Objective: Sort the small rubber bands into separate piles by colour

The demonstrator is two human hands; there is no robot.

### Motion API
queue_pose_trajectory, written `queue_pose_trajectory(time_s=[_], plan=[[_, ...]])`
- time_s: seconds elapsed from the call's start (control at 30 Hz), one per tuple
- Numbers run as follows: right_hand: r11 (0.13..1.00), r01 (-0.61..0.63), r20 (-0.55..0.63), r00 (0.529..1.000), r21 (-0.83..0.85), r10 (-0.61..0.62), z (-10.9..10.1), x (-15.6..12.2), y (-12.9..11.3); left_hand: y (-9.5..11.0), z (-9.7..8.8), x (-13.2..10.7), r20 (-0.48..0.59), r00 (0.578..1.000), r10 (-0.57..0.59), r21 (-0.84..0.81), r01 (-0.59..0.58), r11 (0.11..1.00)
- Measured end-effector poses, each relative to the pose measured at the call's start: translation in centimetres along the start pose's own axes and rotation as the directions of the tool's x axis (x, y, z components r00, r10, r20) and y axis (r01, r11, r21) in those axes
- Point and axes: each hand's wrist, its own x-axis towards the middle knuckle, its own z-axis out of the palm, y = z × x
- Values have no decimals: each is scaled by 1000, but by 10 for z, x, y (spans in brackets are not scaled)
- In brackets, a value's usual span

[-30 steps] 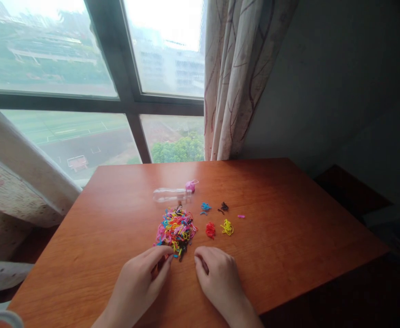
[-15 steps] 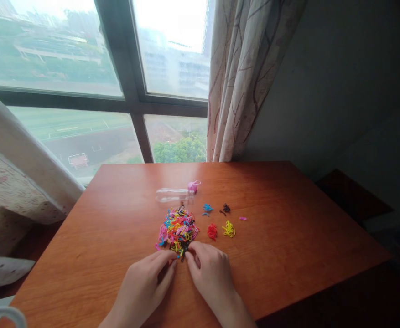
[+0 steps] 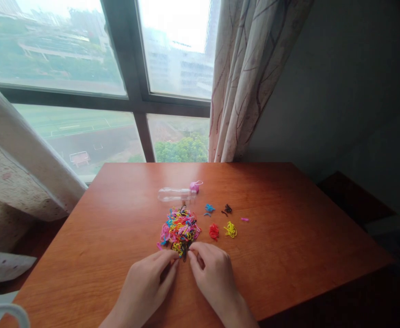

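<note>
A heap of small mixed-colour rubber bands [image 3: 181, 226] lies on the wooden table. At its near edge, my left hand [image 3: 148, 278] has thumb and index finger closed beside yellow and black bands; what sits between the fingertips is too small to make out. My right hand [image 3: 213, 269] pinches at the dark strands of a black rubber band [image 3: 185, 251] on the heap's near right side. Right of the heap are sorted clusters: blue bands [image 3: 209, 208], black bands [image 3: 227, 208], red bands [image 3: 214, 231] and yellow bands [image 3: 230, 229]. One pink band [image 3: 244, 219] lies apart, farthest right.
Behind the heap a clear plastic bottle [image 3: 174, 194] rests on its side, a pink cap [image 3: 194, 186] at its neck. The table [image 3: 288, 237] ends at a window [image 3: 179, 105] with curtains [image 3: 236, 91]. A white curved object [image 3: 11, 310] shows at lower left.
The view has shifted slightly, moving everything a little to the right in the picture. Both hands stay at the near edge of the heap, their fingertips barely moved; the sorted clusters look the same.
</note>
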Motion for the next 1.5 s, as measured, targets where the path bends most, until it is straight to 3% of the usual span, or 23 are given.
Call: queue_pose_trajectory(time_s=[0.33,0.8,1.07,1.17,1.3,1.43,1.5], plan=[[991,-31,82,996,-131,42,-12,0,6,-4,4,-1,-44,999,18,-9,-18,1000],[1000,24,111,994,-19,-22,-14,-5,-7,-4,10,-3,-112,987,113,54,-108,993],[999,13,93,996,-33,-10,-16,-6,-6,-6,7,-3,-113,989,92,37,-88,995],[999,-7,75,997,-44,10,-24,-6,3,-6,6,-3,-101,993,63,30,-60,998],[995,-68,2,998,-79,69,-44,4,34,-5,5,-3,-79,996,41,33,-38,999],[962,-137,-97,988,-235,117,-67,28,70,-3,4,-1,-87,995,53,28,-51,998],[933,-159,-89,987,-323,137,-74,41,82,-2,4,-1,-91,994,59,19,-58,998]])
